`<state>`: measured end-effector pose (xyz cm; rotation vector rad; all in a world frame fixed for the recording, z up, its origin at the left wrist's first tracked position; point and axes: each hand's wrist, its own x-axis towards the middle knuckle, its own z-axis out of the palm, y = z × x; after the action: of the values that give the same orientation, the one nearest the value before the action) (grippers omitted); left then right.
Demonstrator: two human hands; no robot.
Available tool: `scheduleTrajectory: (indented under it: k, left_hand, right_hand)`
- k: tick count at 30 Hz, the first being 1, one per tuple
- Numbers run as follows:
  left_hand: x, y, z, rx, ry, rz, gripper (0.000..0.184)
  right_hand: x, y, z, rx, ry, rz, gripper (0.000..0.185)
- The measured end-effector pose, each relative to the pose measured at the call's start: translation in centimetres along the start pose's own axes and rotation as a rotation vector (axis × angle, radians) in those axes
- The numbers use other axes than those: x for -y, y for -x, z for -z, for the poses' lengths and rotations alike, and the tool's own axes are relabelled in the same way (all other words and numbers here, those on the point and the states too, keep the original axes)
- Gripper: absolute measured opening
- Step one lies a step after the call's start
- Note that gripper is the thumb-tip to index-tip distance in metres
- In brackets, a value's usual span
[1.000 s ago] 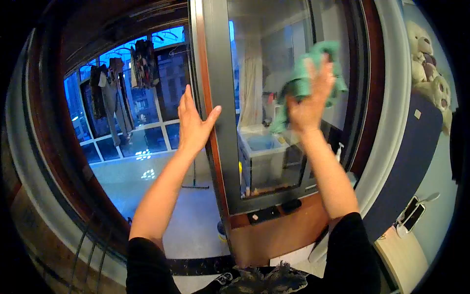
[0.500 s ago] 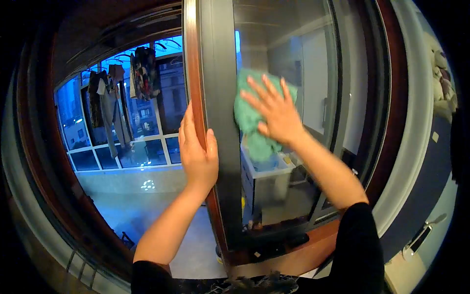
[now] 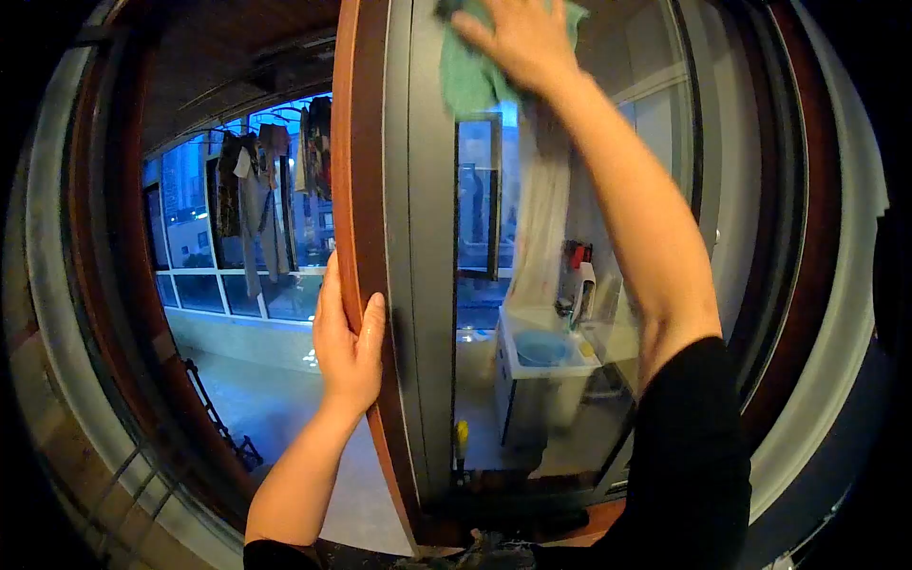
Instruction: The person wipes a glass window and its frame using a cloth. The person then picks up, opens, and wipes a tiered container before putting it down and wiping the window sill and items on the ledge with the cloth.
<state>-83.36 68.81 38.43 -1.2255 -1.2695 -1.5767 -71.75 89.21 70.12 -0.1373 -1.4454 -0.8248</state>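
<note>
The person's right hand (image 3: 522,43) is lying spread on the cloth (image 3: 468,84), which is resting against the door (image 3: 427,285) under that palm and looking soft, light, best held pressed flat, while the left hand (image 3: 348,351), lower down, is gripping the stiff-looking edge (image 3: 361,190).

right hand (image 3: 527,43): fingers cut off, picture top | cloth (image 3: 470,81): partly under hand, top cut off | left hand (image 3: 350,351): fingers partly behind door's (image 3: 423,285) left edge
</note>
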Motion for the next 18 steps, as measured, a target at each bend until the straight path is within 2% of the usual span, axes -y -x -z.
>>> scheduleTrajectory:
  k: [1, 3, 6, 7, 8, 9, 11, 12, 14, 15, 16, 17, 18]
  left_hand:
    - [-0.1, 0.0, 0.0, -0.011, -0.003, 0.001, 0.058]
    - [-0.6, -0.2, -0.3, -0.037, 0.006, 0.007, 0.058]
    - [-0.7, -0.2, -0.4, -0.038, 0.05, 0.064, 0.06]
    - [-0.8, -0.2, -0.4, -0.041, 0.049, 0.069, 0.06]
    - [-0.6, -0.3, -0.4, -0.045, 0.056, 0.062, 0.06]
    - [-0.4, -0.3, -0.5, -0.046, 0.062, 0.05, 0.059]
    - [-0.3, -0.3, -0.4, -0.033, 0.077, 0.067, 0.06]
    - [-0.3, -0.3, -0.3, -0.026, 0.086, 0.064, 0.061]
    - [-0.4, -0.4, -0.4, -0.021, 0.094, 0.052, 0.061]
    - [-0.5, -0.3, -0.5, -0.022, 0.082, 0.059, 0.062]
    - [-0.6, -0.3, -0.4, -0.022, 0.069, 0.066, 0.063]
    - [-0.7, -0.2, -0.3, -0.018, 0.064, 0.056, 0.063]
    - [-0.8, -0.2, -0.3, -0.014, 0.075, 0.069, 0.063]
  right_hand:
    - [0.7, 3.3, -0.2, 0.005, 0.027, 0.137, 0.069]
    - [3.1, 11.1, 2.3, 0.112, -0.029, 0.202, 0.068]
    - [6.3, 23.6, 8.3, 0.518, -0.245, 0.413, 0.09]
    - [6.6, 27.2, 9.1, 0.568, -0.215, 0.6, 0.093]
    - [6.5, 28.6, 9.7, 0.58, -0.308, 0.727, 0.093]
    - [5.4, 28.7, 9.2, 0.578, -0.311, 0.728, 0.093]
    - [3.0, 24.7, 7.8, 0.583, -0.284, 0.857, 0.087]
    - [1.4, 20.8, 7.3, 0.549, -0.232, 0.756, 0.079]
    - [-3.4, 12.4, 5.4, 0.304, 0.086, 0.464, 0.068]
    - [-7.6, 8.5, 2.8, 0.097, 0.052, 0.277, 0.064]
    - [-10.0, 5.1, 3.3, 0.155, 0.018, 0.044, 0.062]
    - [-11.0, 3.1, 4.3, 0.005, -0.061, -0.047, 0.058]
    - [-11.0, 2.3, 4.2, -0.181, 0.251, -0.127, 0.054]
